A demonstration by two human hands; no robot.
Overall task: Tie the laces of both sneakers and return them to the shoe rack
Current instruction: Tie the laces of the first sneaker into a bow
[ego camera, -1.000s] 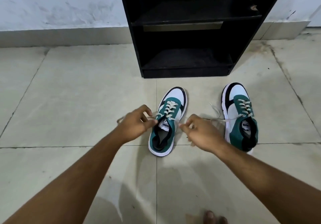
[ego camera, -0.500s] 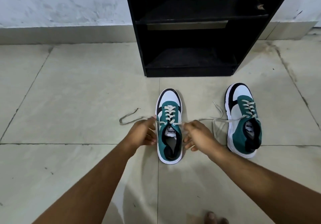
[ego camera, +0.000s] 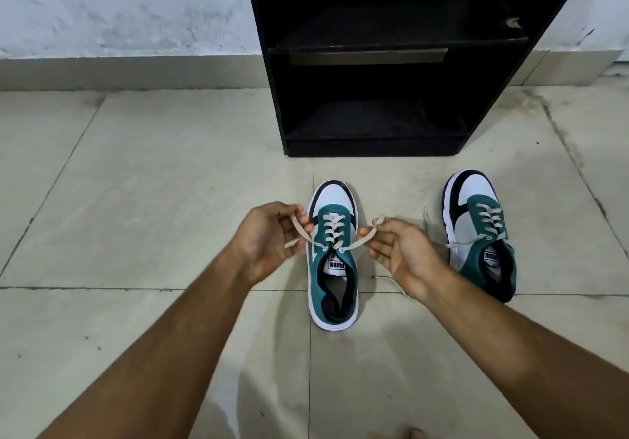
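Two green, white and black sneakers stand on the tiled floor, toes toward the black shoe rack [ego camera: 374, 146]. The left sneaker [ego camera: 333, 268] is between my hands, its laces untied. My left hand [ego camera: 269, 241] pinches the left lace end [ego camera: 299, 231] beside the shoe. On the other side, my right hand [ego camera: 398, 251] pinches the right lace end [ego camera: 369, 234]. Both lace ends are pulled out sideways from the top eyelets. The right sneaker [ego camera: 483, 234] sits apart to the right, its laces loose on the floor.
The rack's two visible shelves hold nothing, and a small scrap [ego camera: 512, 22] lies on the upper one. A white wall [ego camera: 119, 13] with a tiled skirting runs behind. A bare toe [ego camera: 413, 433] shows at the bottom edge.
Both hands have lifted and turned, drawing the lace ends up and outward from the left sneaker. The sneaker now stands straight, no longer angled.
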